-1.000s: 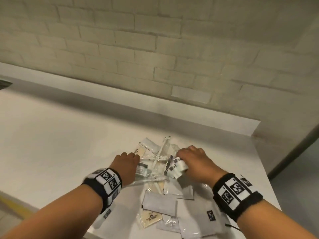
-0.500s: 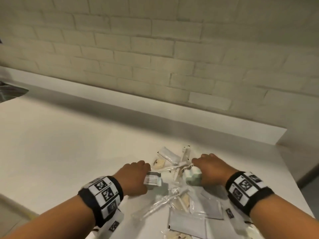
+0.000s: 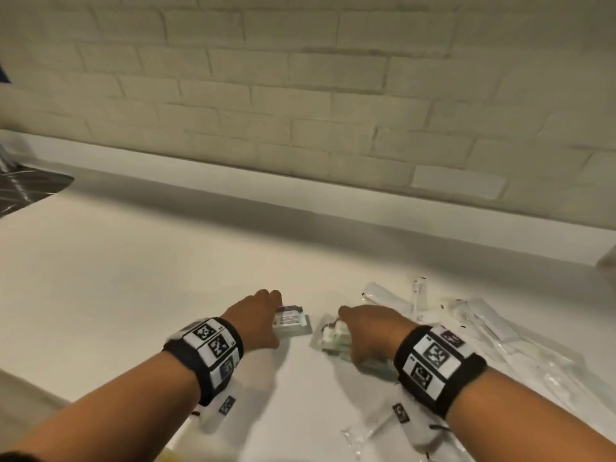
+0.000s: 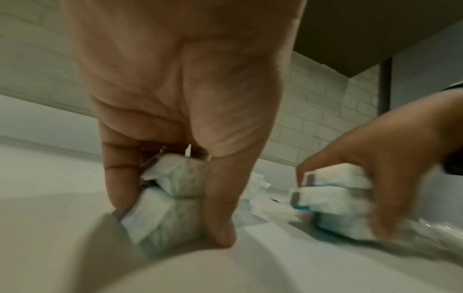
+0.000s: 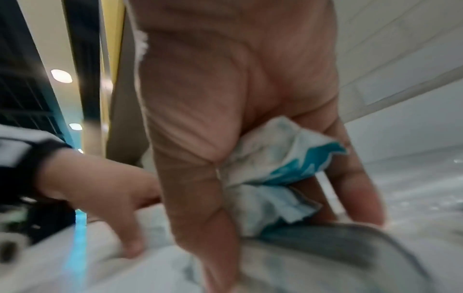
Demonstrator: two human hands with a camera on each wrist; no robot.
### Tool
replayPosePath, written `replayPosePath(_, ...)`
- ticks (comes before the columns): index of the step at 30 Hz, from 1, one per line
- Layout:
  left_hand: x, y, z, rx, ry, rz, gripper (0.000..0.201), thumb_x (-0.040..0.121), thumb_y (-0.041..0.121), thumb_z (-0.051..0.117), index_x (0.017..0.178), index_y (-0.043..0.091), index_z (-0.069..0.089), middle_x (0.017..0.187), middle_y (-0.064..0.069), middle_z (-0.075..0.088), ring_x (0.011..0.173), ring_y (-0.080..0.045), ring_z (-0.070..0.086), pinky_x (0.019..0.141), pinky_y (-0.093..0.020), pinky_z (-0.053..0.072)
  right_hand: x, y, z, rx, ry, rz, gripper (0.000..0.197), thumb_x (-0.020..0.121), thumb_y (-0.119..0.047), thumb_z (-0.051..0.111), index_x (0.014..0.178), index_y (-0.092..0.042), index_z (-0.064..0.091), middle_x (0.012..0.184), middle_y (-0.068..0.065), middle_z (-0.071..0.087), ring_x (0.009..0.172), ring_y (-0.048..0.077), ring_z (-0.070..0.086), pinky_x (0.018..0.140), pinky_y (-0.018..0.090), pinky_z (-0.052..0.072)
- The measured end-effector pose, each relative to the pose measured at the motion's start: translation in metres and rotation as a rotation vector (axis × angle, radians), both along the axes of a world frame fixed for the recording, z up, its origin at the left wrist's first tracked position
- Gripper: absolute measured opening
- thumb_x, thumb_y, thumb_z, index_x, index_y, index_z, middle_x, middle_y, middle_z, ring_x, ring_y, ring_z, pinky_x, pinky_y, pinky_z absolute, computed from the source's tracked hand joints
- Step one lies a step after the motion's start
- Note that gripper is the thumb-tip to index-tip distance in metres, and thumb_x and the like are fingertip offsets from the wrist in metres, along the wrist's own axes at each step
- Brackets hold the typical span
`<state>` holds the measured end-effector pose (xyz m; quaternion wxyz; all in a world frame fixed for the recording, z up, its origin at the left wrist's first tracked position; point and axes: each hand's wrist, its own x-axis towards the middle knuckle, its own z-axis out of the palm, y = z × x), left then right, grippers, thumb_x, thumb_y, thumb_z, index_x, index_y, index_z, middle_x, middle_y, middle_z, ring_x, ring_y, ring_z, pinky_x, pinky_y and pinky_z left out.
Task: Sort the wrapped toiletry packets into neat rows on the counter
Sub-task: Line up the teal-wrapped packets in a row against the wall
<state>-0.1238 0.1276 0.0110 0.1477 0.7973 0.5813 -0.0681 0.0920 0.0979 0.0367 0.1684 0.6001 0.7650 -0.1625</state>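
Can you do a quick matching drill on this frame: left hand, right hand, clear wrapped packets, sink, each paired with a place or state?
Things:
1. left hand
2. right hand
3. clear wrapped packets
4. sink

Places or states:
A. far left edge of the counter
B. grips stacked white packets with a teal-printed wrapper
C. loose pile on the right of the counter
D. grips two stacked white packets, left of the other hand

Pairs: 1-D, 2-B, 3-C, 4-A
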Motion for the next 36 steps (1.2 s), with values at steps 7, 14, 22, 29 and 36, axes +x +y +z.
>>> replayPosePath(7, -0.006, -0.004, 0.0, -0.159, -0.189, -0.128, 0.093, 0.057, 0.042, 0.085, 0.131, 0.034, 0.029, 0.131, 0.009, 0.05, 0.111, -0.013, 0.055, 0.091, -0.029, 0.046, 0.018, 0.03, 0.005, 0.192, -0.053, -0.201, 0.095, 0.062, -0.045, 0.081, 0.14, -0.024, 0.031, 0.128, 0.004, 0.049, 0.116, 0.025, 0.049, 0.094, 0.039, 0.046)
replayPosePath(14, -0.013, 0.014, -0.006, -0.176, -0.228, -0.223, 0.084, 0.065, 0.031, 0.081, 0.129, 0.031, 0.027, 0.119, 0.004, 0.062, 0.095, -0.015, 0.061, 0.081, -0.031, 0.053, -0.058, -0.006, -0.004, 0.139, 0.271, 0.059, 0.068, 0.067, -0.033, 0.079, 0.125, -0.033, 0.043, 0.111, -0.008, 0.053, 0.097, 0.014, 0.052, 0.082, 0.032, 0.048)
replayPosePath(22, -0.015, 0.03, 0.009, -0.203, -0.305, -0.227, 0.033, 0.092, 0.037, 0.056, 0.123, 0.03, 0.044, 0.113, 0.01, 0.065, 0.087, -0.011, 0.061, 0.078, -0.026, 0.047, -0.012, 0.03, 0.005, -0.086, 0.249, -0.343, 0.037, 0.1, -0.029, 0.039, 0.106, -0.001, 0.064, 0.094, 0.012, 0.069, 0.083, 0.03, 0.069, 0.063, 0.029, 0.053)
replayPosePath(29, -0.005, 0.049, 0.008, -0.002, -0.184, -0.121, 0.028, 0.101, 0.032, 0.039, 0.107, 0.017, 0.061, 0.109, -0.002, 0.068, 0.084, -0.015, 0.054, 0.067, -0.026, 0.039, -0.011, 0.032, -0.006, 0.072, 0.175, -0.377, 0.033, 0.094, -0.046, 0.047, 0.106, -0.018, 0.06, 0.096, -0.001, 0.063, 0.082, 0.016, 0.06, 0.073, 0.03, 0.05)
replayPosePath(36, -0.006, 0.047, 0.002, -0.103, -0.238, -0.134, 0.023, 0.089, 0.025, 0.061, 0.112, 0.025, 0.063, 0.117, 0.005, 0.066, 0.102, -0.013, 0.058, 0.085, -0.028, 0.049, -0.013, 0.034, -0.014, 0.058, 0.252, -0.435, 0.046, 0.082, -0.025, 0.07, 0.123, -0.021, 0.05, 0.114, 0.002, 0.062, 0.095, 0.018, 0.058, 0.072, 0.027, 0.045)
